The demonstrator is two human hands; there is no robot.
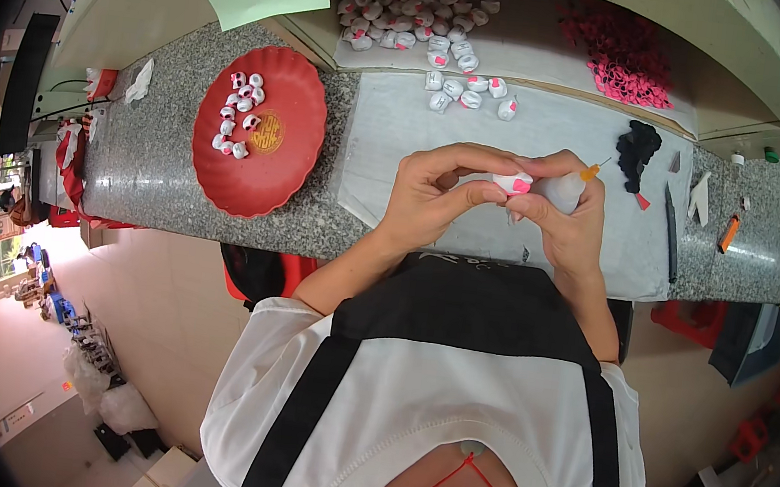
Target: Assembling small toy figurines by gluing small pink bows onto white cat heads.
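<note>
Over the white sheet [384, 166] on the bench, my left hand [424, 195] pinches a small rounded white piece with a pink patch [512, 183]. My right hand [576, 228] has its fingertips on the same piece from the other side. Tucked in that right hand is a translucent squeeze bottle [564, 193] with an orange needle tip, pointing up and to the right. Beyond the hands, several similar white-and-pink pieces [471, 100] stand on the sheet. The undersides of the fingers are partly hidden.
A red scalloped plate [266, 193] at left bears several white pieces. On the shelf behind lie a heap of white pieces [407, 10] and a pile of pink bits [628, 76]. To the right are a black crumpled lump [637, 154], a dark slim tool [671, 227] and an orange-handled tool [730, 234].
</note>
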